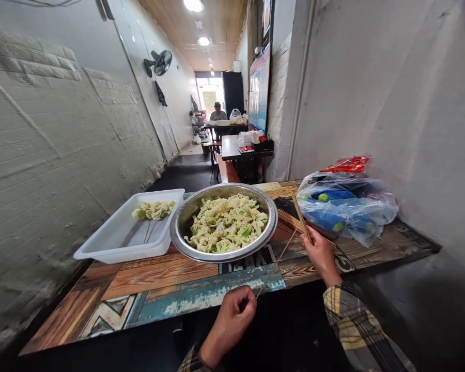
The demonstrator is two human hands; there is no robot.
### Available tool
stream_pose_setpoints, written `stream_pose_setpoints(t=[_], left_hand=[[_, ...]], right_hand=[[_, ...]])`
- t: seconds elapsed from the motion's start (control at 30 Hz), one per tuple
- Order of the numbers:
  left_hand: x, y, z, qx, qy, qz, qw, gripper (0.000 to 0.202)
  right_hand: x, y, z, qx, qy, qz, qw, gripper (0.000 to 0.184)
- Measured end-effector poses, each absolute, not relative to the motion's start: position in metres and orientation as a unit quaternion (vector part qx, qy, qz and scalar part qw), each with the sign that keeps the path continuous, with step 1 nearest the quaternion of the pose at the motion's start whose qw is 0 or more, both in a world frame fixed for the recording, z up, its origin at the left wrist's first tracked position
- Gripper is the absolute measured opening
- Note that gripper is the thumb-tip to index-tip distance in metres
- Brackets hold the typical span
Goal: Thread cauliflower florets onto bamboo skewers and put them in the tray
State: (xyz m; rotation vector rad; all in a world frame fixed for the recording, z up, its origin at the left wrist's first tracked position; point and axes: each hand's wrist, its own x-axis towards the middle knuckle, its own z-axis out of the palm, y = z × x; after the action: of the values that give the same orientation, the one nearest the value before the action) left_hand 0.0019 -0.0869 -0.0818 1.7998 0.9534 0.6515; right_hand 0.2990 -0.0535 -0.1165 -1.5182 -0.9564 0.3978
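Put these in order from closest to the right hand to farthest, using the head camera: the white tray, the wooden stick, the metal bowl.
1. wooden stick: held in the right hand itself, pointing up and away.
2. metal bowl: next, just left of that hand on the table.
3. white tray: farthest, left of the bowl, by the wall.

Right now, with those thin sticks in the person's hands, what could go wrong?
1. The left hand grips a thin skewer that runs toward the right hand, which holds another stick. With the hands this close, an end could prick skin.
2. The white tray seems to overhang the table edge. A nudge from the metal bowl beside it might tip it off.
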Motion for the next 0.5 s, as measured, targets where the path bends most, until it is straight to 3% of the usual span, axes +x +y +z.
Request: stream_pose_setpoints(t=[0.13,0.2,0.3,0.5], left_hand=[[0.004,-0.093,-0.074,0.721,0.392,0.290,0.493,0.024],[0.007,-0.094,-0.069,0.721,0.394,0.303,0.483,0.024],[0.012,-0.093,-0.061,0.722,0.400,0.318,0.466,0.023],[0.015,-0.095,-0.045,0.776,0.390,0.316,0.382,0.020]], right_hand=[[0.302,-0.056,-0.135,-0.710,-0.562,0.017,0.424,0.038],[0.301,-0.059,-0.140,-0.712,-0.584,-0.004,0.391,0.036],[0.294,-0.068,-0.135,-0.701,-0.587,-0.048,0.403,0.033],[0.244,-0.110,-0.068,-0.597,-0.560,-0.127,0.560,0.020]])
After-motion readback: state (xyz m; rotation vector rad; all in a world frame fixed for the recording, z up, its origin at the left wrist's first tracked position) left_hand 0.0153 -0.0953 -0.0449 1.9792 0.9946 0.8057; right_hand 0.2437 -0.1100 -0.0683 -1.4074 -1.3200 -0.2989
